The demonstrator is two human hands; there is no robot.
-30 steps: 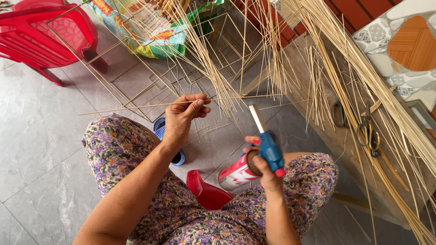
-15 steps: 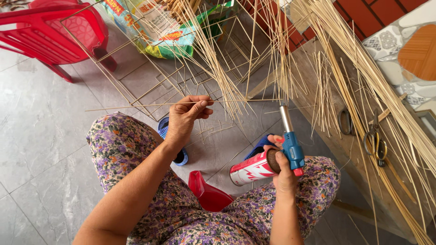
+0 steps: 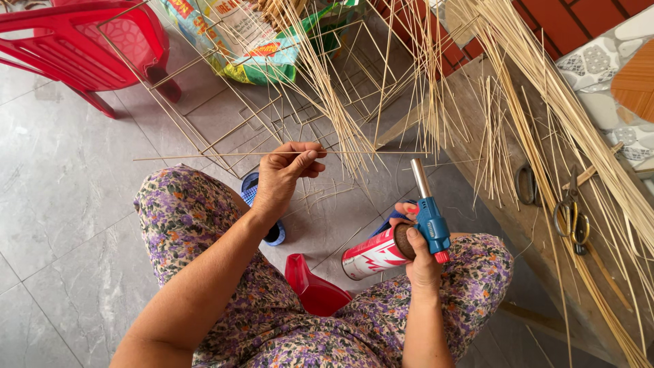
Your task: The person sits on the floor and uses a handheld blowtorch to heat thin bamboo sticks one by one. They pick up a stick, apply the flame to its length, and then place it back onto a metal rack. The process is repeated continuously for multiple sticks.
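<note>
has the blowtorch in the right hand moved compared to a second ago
Yes. The blowtorch has tilted nozzle-up toward the thin stick, judged against the person's right knee, in the right hand.

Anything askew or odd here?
Nothing damaged or spilled. The left hand holds one thin stick level; the right hand holds a torch, nozzle up toward it. Loose sticks lie fanned untidily over the floor.

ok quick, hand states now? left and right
Left hand: closed, pinching a thin bamboo stick held level.
Right hand: closed around a blue-headed gas torch, nozzle pointing up toward the stick.
</note>
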